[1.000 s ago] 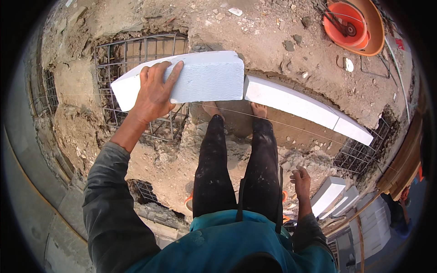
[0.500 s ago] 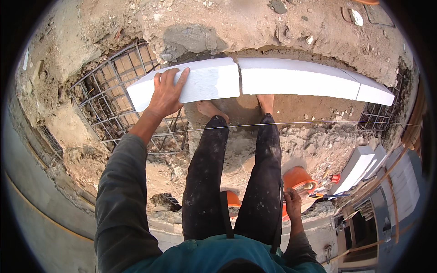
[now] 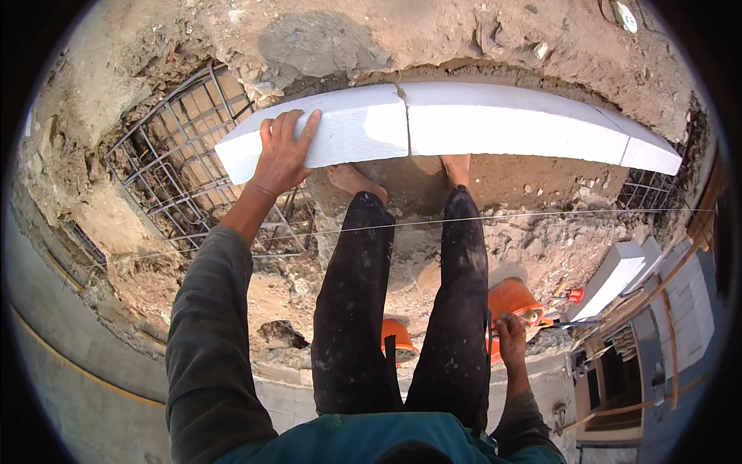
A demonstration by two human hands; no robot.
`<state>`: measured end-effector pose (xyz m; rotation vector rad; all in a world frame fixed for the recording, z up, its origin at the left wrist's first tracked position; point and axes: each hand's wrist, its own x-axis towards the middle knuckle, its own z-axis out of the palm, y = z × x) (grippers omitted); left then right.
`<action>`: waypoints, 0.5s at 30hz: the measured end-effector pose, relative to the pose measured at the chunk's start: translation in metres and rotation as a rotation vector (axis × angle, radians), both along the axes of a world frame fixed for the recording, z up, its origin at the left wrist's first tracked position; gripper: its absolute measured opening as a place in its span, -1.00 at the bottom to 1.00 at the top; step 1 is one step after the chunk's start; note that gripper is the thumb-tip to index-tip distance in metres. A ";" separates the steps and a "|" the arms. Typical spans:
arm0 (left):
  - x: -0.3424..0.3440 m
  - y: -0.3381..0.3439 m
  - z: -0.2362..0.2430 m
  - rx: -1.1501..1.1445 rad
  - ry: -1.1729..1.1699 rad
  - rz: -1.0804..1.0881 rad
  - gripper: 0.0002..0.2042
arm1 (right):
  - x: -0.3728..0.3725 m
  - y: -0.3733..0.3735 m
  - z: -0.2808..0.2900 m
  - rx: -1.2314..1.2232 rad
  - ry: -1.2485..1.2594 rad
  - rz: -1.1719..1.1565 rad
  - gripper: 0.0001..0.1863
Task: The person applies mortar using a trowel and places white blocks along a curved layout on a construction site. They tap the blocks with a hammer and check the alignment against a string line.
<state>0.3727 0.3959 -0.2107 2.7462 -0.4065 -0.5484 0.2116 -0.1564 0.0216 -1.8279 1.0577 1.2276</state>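
A white lightweight block [image 3: 359,122] lies at the front of my view across a rebar cage [image 3: 166,158] and dirt trench, with my left hand [image 3: 286,151] gripping its left part, fingers over the top. Its right end meets a longer white block [image 3: 510,116], with a narrow seam between them and a short piece beyond. My bare feet [image 3: 352,179] are just below the blocks. A thin taut string [image 3: 587,210] crosses on my side of them. My right hand [image 3: 510,332] hangs beside my right thigh with fingers curled; whatever they hold is hidden.
Orange buckets [image 3: 514,294] with tools stand behind my legs at right, near loose white blocks [image 3: 599,282]. Broken concrete and soil [image 3: 433,39] edge the trench. A smaller rebar cage [image 3: 649,189] is at far right; concrete floor [image 3: 77,348] and planks [image 3: 699,224] lie at the sides.
The view has shifted. The left block now sits more in line with the right one, my left hand still on it. My right hand's fingers have curled more beside my thigh.
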 end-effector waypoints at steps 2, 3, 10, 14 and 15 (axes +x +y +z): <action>-0.003 0.000 -0.003 -0.003 0.004 0.006 0.06 | 0.011 0.001 -0.004 -0.022 0.006 0.001 -0.69; -0.001 -0.002 -0.002 -0.001 0.011 0.004 0.04 | 0.015 0.002 -0.005 -0.038 -0.040 0.002 -0.69; -0.008 -0.003 -0.010 -0.011 0.022 -0.004 0.05 | 0.078 0.047 -0.024 -0.160 -0.347 0.001 -0.78; -0.008 -0.011 -0.010 0.073 0.071 -0.024 0.12 | 0.173 0.121 0.003 0.068 -0.828 0.304 -0.83; -0.008 -0.012 -0.011 0.115 0.047 -0.036 0.14 | 0.202 0.141 0.000 0.148 -0.929 0.365 -0.84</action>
